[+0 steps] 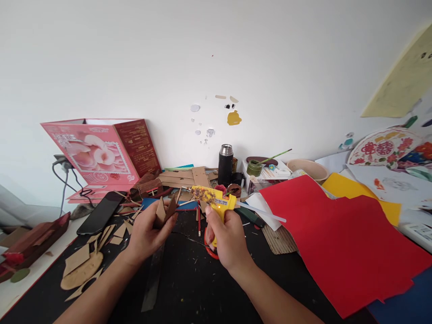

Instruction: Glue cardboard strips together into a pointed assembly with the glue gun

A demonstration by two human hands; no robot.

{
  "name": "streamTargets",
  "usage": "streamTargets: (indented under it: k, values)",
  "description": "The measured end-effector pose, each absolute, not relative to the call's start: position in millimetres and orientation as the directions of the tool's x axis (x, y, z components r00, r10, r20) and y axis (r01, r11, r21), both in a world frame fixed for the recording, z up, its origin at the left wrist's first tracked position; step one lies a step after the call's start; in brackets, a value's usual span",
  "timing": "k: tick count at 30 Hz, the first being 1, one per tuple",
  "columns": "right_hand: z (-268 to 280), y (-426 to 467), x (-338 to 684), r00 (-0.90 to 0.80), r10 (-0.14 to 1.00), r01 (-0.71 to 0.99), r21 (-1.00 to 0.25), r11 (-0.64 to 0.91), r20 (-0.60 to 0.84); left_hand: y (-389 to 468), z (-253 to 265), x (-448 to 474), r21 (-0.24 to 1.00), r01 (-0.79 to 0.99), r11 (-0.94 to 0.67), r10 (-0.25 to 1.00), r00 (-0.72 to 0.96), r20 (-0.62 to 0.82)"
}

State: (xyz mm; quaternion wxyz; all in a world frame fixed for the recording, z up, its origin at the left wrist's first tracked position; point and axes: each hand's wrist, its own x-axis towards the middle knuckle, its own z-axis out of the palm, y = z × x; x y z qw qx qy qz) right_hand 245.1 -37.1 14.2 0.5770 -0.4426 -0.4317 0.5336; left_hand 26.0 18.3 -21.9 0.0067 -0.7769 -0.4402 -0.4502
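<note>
A yellow hot glue gun (221, 204) is gripped by its handle in my right hand (232, 238), fingers wrapped round it. Its stained nozzle points left, and a whitish glue stick (261, 210) sticks out of its back end. My left hand (148, 231) pinches a small folded or joined piece of brown cardboard (166, 212), held up just left of the nozzle. Whether the nozzle touches the cardboard I cannot tell. Below the hands, a steel ruler (153, 281) lies on the black work surface (189, 288). Behind the glue gun's handle shows part of a red ring-shaped handle (212, 253).
Cardboard scraps (77, 259) and a black phone (101, 213) lie at the left, before a pink box (97, 153). A black thermos (225, 164) stands at the wall near a green paint jar (254, 168). Red sheets (340, 234) cover the right side. A pencil (199, 220) lies between the hands.
</note>
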Motion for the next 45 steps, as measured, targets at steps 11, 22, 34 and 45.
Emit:
streamTargets:
  k: [11, 22, 34, 45]
  values:
    - [14.1, -36.2, 245.2, 0.056, 0.998, -0.231, -0.972, 0.044, 0.032, 18.1, -23.0, 26.2, 0.36, 0.676, -0.643, 0.638, 0.213, 0.74]
    - [15.7, -37.2, 245.2, 0.054, 0.998, -0.237, -0.97, 0.045, 0.033, 19.0, -24.9, 25.0, 0.343, 0.671, -0.657, 0.622, 0.227, 0.749]
    - [12.7, -36.0, 245.1, 0.057, 0.998, -0.245, -0.968, 0.045, 0.032, 18.5, -24.4, 25.8, 0.403, 0.675, -0.618, 0.673, 0.19, 0.714]
    - [11.1, -35.3, 244.6, 0.065, 0.997, -0.245, -0.968, 0.048, 0.033, 18.3, -23.7, 26.1, 0.406, 0.677, -0.614, 0.675, 0.183, 0.715]
